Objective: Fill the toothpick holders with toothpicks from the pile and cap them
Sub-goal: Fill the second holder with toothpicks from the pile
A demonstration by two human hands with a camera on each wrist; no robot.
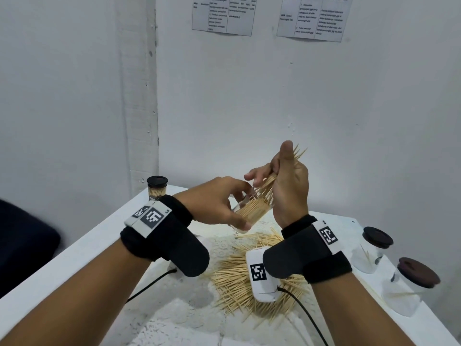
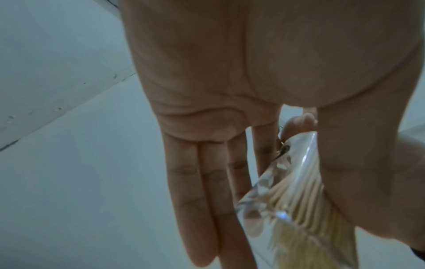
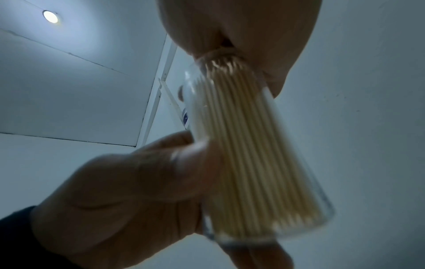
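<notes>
A white worktop (image 1: 82, 248) fills the corner of a white-walled room, with two printed sheets (image 1: 223, 15) taped high on the wall. On it lies a loose pile of toothpicks (image 1: 232, 285), partly hidden by the wrist cameras. Above the pile the left hand (image 1: 214, 203) holds a clear toothpick holder (image 1: 252, 211), uncapped, tilted and already packed with sticks; its grip is thumb under and fingers over the holder's wall. The right hand (image 1: 287, 186) has its grip closed round a bundle of toothpicks (image 1: 268, 184) whose lower ends enter the holder's mouth, upper tips fanning past the thumb. A capped, full holder (image 1: 157, 187) stands at the far left corner; two capped, nearly bare holders (image 1: 371, 249) stand at the right edge.
</notes>
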